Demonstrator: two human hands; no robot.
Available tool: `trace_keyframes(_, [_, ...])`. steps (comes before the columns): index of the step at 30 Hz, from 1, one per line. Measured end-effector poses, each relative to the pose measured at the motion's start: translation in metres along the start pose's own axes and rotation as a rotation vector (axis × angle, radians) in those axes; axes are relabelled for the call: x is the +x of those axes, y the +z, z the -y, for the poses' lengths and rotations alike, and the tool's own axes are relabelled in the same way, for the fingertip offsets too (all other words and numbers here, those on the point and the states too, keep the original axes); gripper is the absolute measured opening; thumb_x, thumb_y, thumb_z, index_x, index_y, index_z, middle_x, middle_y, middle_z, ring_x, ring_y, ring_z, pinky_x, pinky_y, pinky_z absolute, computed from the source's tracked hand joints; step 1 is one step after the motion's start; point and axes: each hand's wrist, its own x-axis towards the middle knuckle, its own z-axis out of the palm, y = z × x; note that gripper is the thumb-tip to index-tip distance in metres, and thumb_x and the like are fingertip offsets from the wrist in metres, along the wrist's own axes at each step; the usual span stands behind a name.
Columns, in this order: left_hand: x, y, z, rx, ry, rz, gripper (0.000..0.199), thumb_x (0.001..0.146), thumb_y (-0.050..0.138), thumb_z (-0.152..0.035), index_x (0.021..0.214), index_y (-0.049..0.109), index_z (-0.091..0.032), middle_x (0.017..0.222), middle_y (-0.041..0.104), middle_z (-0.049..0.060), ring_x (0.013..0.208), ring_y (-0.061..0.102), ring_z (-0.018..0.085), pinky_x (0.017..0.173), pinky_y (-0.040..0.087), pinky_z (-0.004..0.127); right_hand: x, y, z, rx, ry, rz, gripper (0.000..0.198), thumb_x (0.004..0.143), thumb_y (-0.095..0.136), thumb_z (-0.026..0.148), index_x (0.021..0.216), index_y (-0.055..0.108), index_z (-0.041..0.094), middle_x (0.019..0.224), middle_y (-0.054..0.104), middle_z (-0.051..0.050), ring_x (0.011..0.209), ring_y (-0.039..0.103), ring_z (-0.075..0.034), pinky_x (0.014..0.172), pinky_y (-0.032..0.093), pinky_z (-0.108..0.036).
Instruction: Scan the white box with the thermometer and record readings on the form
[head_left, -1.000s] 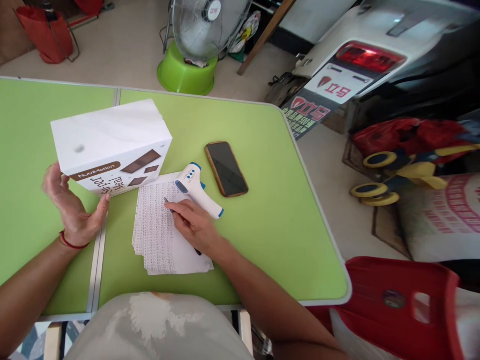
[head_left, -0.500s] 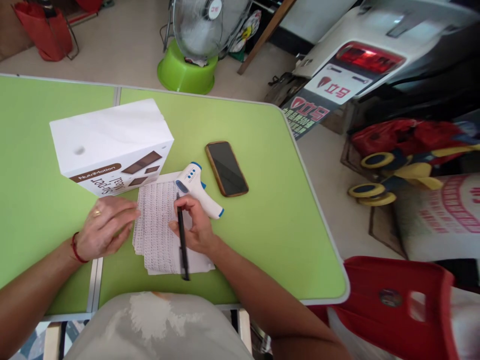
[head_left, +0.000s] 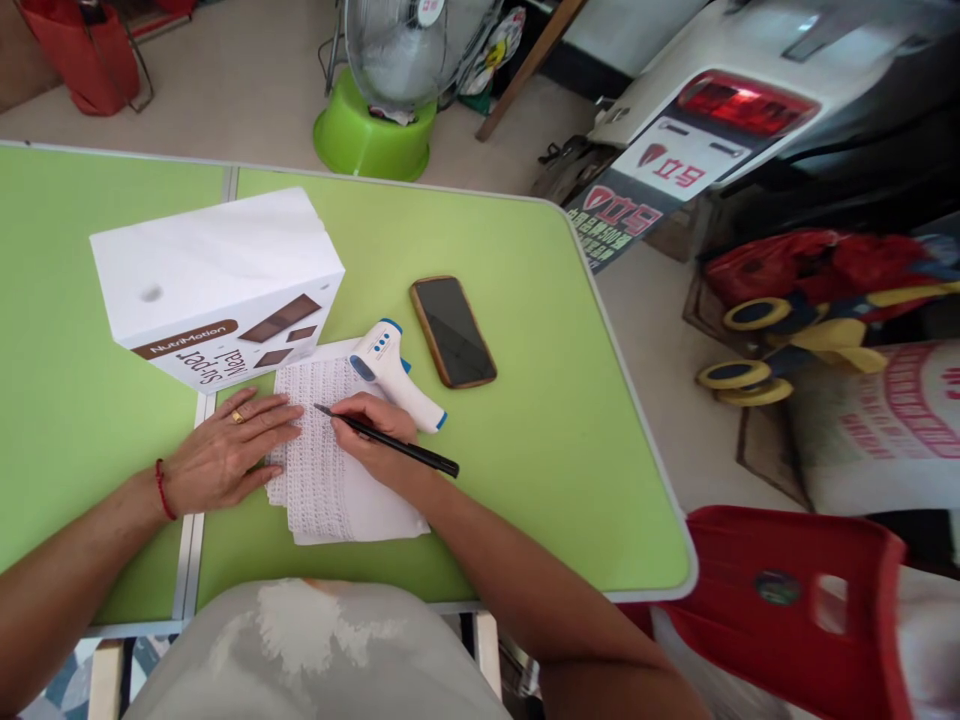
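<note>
My right hand (head_left: 373, 432) is closed around a black pen (head_left: 405, 447), whose tip points left over the paper. Beneath it lie sheets of paper (head_left: 319, 500), their left part covered with rows of handwriting and the right part blank. My left hand (head_left: 232, 450) rests flat, fingers spread, on the left edge of the sheets and the table. A white and blue infrared thermometer (head_left: 397, 377) lies on the top right of the paper, just beyond my right hand. Behind my left hand stands a white box (head_left: 217, 280) with printing on its side.
A phone (head_left: 454, 332) in a brown case lies right of the thermometer on the green table (head_left: 555, 450). Past the table's far edge, a fan (head_left: 397, 50) stands on a green tub (head_left: 373, 140). A red chair (head_left: 787, 540) is at the right, with a white scooter (head_left: 720, 100) farther back.
My left hand has flattened and moved onto the edge of the paper. My right hand has turned the pen from nearly upright in view to slanting, its tip now farther left.
</note>
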Motion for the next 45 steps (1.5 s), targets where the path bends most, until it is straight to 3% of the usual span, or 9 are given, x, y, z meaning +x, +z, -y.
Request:
trace_keyframes(11, [0.0013,-0.0016,-0.0002,-0.011,-0.015,0.014,0.038,0.098,0.048,-0.034,0.131,0.054,-0.017,0.143,0.051,0.011,0.138,0.042,0.029,0.115,0.031,0.056,0.0013,0.0,-0.0011,-0.096,-0.082,0.019,0.018,0.086,0.053,0.032,0.084,0.067,0.022,0.078,0.072,-0.002,0.069,0.066,-0.015,0.065,0.054,-0.029])
trace_keyframes(45, [-0.0002,-0.001,0.0006,-0.006,0.004,0.005,0.038,0.099,0.047,-0.033,0.132,0.052,-0.015,0.145,0.05,0.011,0.139,0.039,0.028,0.117,0.028,0.053,0.0014,0.0002,-0.003,-0.091,-0.088,-0.037,0.009,0.08,0.057,0.023,0.079,0.066,0.023,0.072,0.071,0.0,0.061,0.065,-0.013,0.06,0.054,-0.026])
